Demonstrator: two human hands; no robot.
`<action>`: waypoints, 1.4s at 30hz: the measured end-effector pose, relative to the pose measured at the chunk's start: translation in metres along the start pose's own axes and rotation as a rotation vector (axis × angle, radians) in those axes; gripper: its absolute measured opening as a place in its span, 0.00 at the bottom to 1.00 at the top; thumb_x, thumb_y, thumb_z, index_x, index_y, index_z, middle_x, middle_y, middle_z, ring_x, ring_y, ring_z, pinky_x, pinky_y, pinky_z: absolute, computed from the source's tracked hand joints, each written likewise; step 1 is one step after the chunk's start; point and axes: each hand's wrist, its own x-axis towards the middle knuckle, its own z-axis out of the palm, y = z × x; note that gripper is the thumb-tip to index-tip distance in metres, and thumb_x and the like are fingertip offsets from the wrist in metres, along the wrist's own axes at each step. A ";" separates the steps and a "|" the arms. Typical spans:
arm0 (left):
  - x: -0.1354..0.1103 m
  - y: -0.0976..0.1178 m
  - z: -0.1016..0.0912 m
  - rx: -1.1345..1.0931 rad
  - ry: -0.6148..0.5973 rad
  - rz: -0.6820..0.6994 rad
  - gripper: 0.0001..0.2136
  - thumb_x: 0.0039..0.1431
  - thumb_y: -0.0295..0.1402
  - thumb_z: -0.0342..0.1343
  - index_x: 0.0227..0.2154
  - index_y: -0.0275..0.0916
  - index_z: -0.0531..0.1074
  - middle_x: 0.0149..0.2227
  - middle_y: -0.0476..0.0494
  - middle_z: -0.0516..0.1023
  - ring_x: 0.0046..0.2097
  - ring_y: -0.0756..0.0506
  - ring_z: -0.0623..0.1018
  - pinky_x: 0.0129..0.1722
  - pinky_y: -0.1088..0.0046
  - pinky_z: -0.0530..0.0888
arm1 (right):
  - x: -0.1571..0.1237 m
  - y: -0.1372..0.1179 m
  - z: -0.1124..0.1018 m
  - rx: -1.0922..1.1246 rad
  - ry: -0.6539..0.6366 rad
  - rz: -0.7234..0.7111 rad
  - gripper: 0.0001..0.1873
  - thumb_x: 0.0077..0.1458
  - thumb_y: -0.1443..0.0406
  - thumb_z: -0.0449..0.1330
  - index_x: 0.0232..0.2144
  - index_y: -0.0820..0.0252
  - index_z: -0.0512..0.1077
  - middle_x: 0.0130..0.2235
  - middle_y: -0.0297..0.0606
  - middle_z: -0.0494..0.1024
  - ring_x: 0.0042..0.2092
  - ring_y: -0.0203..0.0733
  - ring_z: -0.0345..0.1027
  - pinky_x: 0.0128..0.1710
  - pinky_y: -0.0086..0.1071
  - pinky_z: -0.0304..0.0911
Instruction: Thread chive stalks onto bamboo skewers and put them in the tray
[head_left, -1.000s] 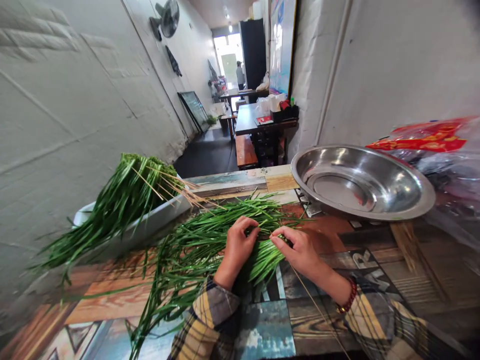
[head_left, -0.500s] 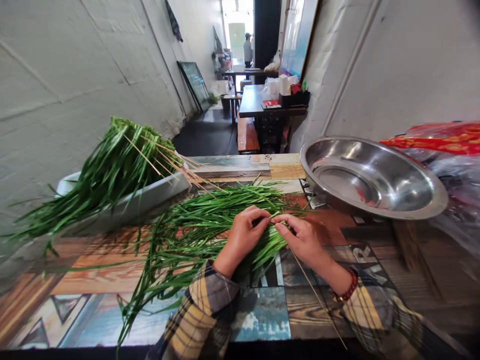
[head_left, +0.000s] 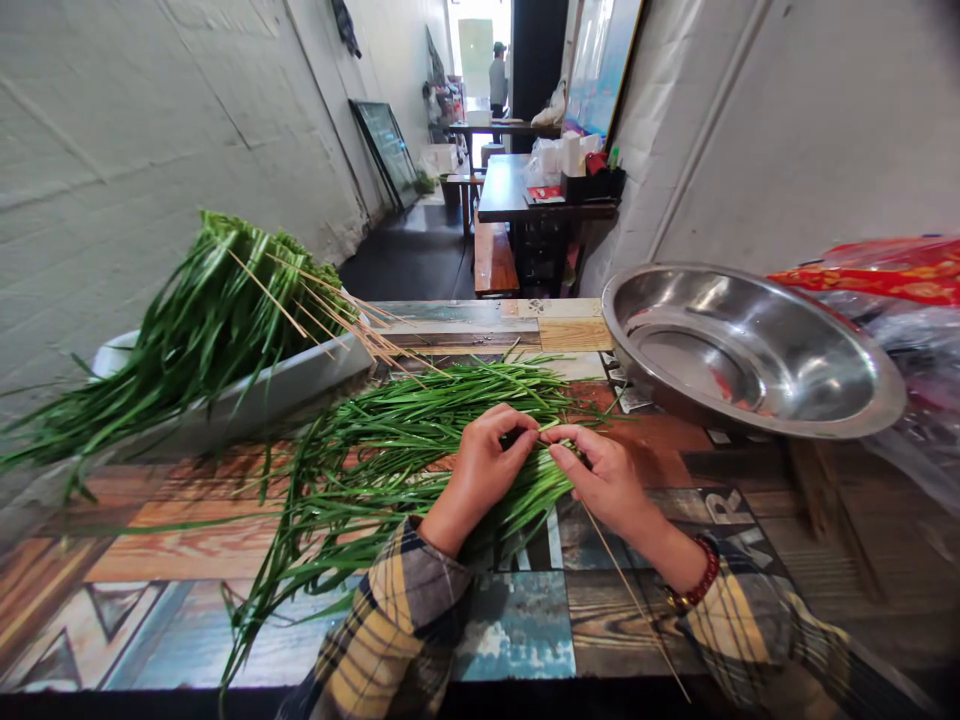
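Observation:
A loose pile of long green chive leaves [head_left: 390, 450] lies across the patterned table [head_left: 150, 540]. My left hand [head_left: 480, 470] rests on the pile, its fingers pinched on a few leaves. My right hand [head_left: 600, 478] is just beside it, fingers closed on the same leaves and on a thin bamboo skewer [head_left: 637, 605] that runs back under my wrist toward the table's near edge. A red bead bracelet sits on my right wrist.
A white tray [head_left: 300, 385] at the left holds chives threaded on several skewers [head_left: 217, 320]. A large steel basin [head_left: 750, 350] stands at the right, with plastic bags [head_left: 900, 300] behind it. Loose skewers [head_left: 829, 510] lie near the basin. A person stands far down the corridor.
The view has tipped down and shifted slightly. My two hands have drawn closer together on the chives, fingertips now nearly touching.

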 end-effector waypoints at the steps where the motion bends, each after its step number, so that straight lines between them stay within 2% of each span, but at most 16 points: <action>1: 0.000 0.000 0.000 0.005 0.009 -0.001 0.04 0.56 0.25 0.56 0.27 0.36 0.75 0.29 0.47 0.76 0.33 0.49 0.74 0.34 0.75 0.68 | 0.000 0.000 0.000 0.005 -0.003 0.000 0.14 0.59 0.59 0.54 0.40 0.61 0.75 0.38 0.39 0.80 0.19 0.30 0.64 0.20 0.26 0.64; 8: -0.001 0.001 0.001 0.024 0.026 -0.010 0.04 0.54 0.24 0.55 0.27 0.36 0.73 0.28 0.49 0.73 0.32 0.50 0.72 0.32 0.76 0.67 | 0.001 -0.002 -0.001 -0.013 0.000 0.004 0.13 0.58 0.61 0.55 0.40 0.60 0.76 0.36 0.39 0.80 0.27 0.36 0.72 0.21 0.26 0.66; 15: -0.001 0.003 0.001 0.023 0.030 0.007 0.06 0.52 0.21 0.54 0.28 0.37 0.73 0.29 0.49 0.74 0.32 0.51 0.73 0.33 0.76 0.68 | 0.002 -0.003 -0.001 0.000 0.008 -0.023 0.12 0.58 0.62 0.55 0.39 0.60 0.76 0.35 0.39 0.80 0.34 0.41 0.75 0.27 0.28 0.69; 24: -0.001 0.005 0.000 0.017 0.042 -0.009 0.05 0.52 0.21 0.54 0.26 0.37 0.72 0.27 0.49 0.73 0.31 0.51 0.72 0.31 0.76 0.67 | 0.001 -0.005 -0.002 0.007 -0.014 -0.018 0.13 0.58 0.62 0.54 0.40 0.60 0.76 0.38 0.40 0.81 0.31 0.38 0.75 0.25 0.27 0.68; 37: -0.002 0.007 0.001 -0.013 0.024 -0.011 0.04 0.54 0.26 0.56 0.26 0.37 0.72 0.26 0.49 0.72 0.30 0.51 0.71 0.30 0.77 0.67 | 0.002 -0.004 -0.001 -0.019 0.009 -0.016 0.12 0.58 0.63 0.54 0.38 0.58 0.76 0.35 0.38 0.81 0.32 0.40 0.75 0.24 0.28 0.67; 42: -0.002 0.007 0.000 -0.033 -0.014 -0.037 0.03 0.54 0.27 0.57 0.26 0.36 0.73 0.26 0.49 0.72 0.29 0.51 0.71 0.29 0.77 0.67 | 0.002 -0.007 -0.002 -0.057 -0.001 -0.013 0.12 0.58 0.62 0.53 0.37 0.60 0.75 0.34 0.39 0.80 0.31 0.40 0.75 0.24 0.28 0.66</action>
